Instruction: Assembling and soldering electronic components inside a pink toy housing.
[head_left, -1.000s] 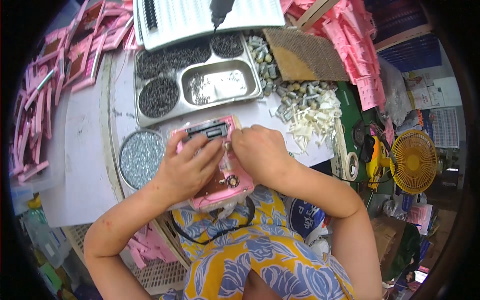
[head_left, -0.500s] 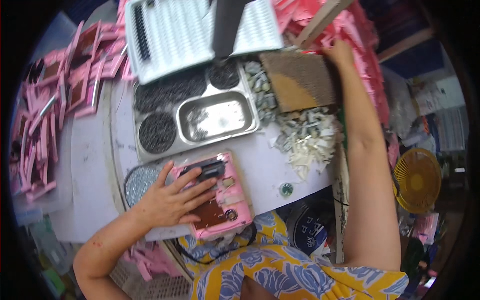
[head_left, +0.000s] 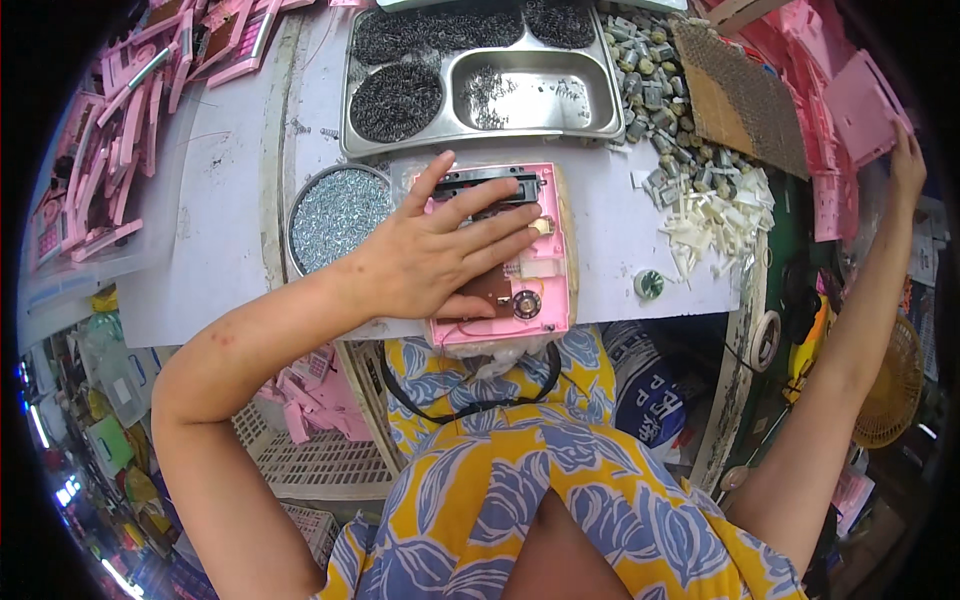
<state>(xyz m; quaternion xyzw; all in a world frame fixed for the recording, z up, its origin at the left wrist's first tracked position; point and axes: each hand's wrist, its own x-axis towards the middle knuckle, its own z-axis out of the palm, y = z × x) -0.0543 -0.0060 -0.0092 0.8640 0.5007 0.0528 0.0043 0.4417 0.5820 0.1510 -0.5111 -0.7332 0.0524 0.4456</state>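
My left hand (head_left: 425, 255) lies with fingers spread over a pink plastic electronics casing (head_left: 556, 300) near the table's front edge. Inside the casing are a black slotted part (head_left: 475, 187), a brown circuit board (head_left: 480, 297) partly covered by my fingers, and a small round component (head_left: 526, 304). Far out at the right, my right hand (head_left: 906, 165) grips a flat pink plastic cover (head_left: 862, 105) by its lower edge. That cover is lifted beside a pile of pink plastic parts (head_left: 800, 60).
A steel tray (head_left: 540, 132) holds small black springs. Beside my left forearm stands a round dish of screws (head_left: 340, 215). Small motors (head_left: 650, 90), a cardboard piece (head_left: 740, 100) and white plastic bits (head_left: 720, 225) crowd the right. Assembled pink units (head_left: 130, 90) are heaped at left.
My right hand has moved outward and now holds the pink cover up at the pile's edge. The view has shifted; my left hand stays on the casing.
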